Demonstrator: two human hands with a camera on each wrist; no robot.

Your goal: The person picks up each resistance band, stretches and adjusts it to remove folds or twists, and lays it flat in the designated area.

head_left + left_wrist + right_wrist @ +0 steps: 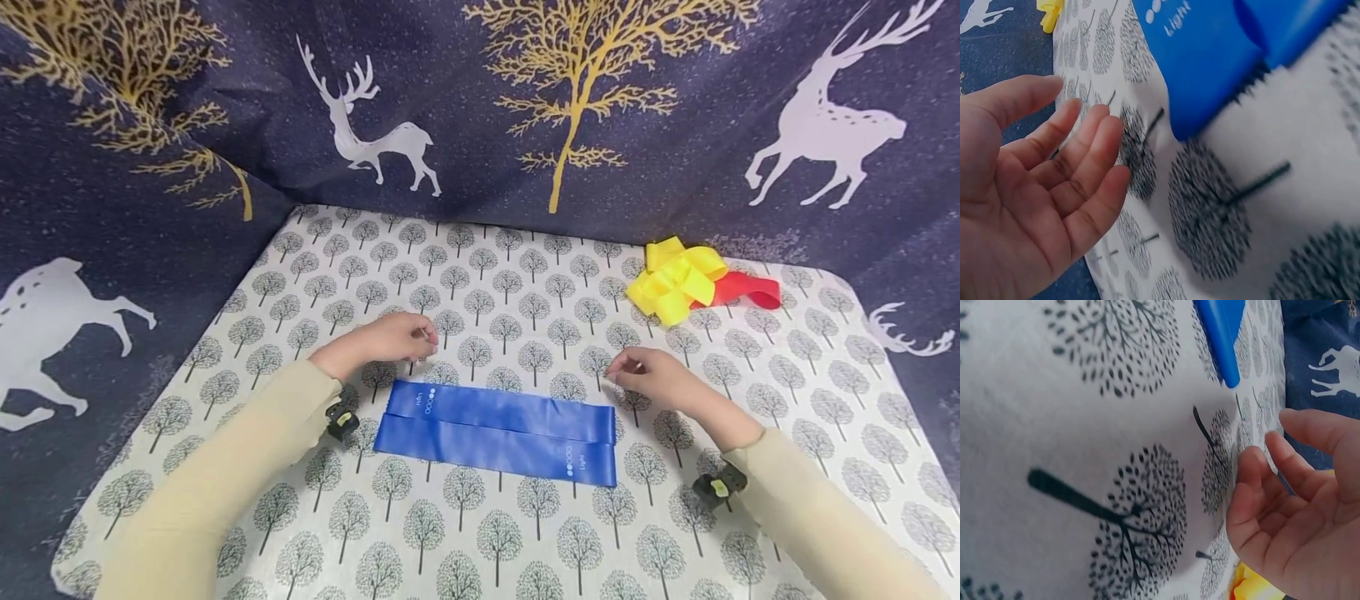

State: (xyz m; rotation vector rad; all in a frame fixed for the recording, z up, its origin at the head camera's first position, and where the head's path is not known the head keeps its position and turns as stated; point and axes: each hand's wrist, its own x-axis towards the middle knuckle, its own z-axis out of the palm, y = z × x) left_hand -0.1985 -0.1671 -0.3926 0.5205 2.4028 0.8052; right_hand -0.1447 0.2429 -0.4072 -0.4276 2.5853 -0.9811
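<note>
A blue resistance band (495,432) lies flat on the tree-print cloth in front of me, its two layers slightly offset and the word "Light" printed near both ends. My left hand (408,337) hovers just beyond the band's left end, fingers loosely curled with nothing in them. Past the right end, my right hand (648,377) is held the same way, also holding nothing. In the left wrist view, the band's printed corner (1210,69) shows beyond the fingertips. Only a narrow blue edge of the band (1222,344) appears in the right wrist view.
A heap of yellow band (678,279) sits at the back right of the table, with a red band (750,290) beside it. A dark blue curtain (465,108) printed with deer and gold trees hangs behind and along the left side of the table.
</note>
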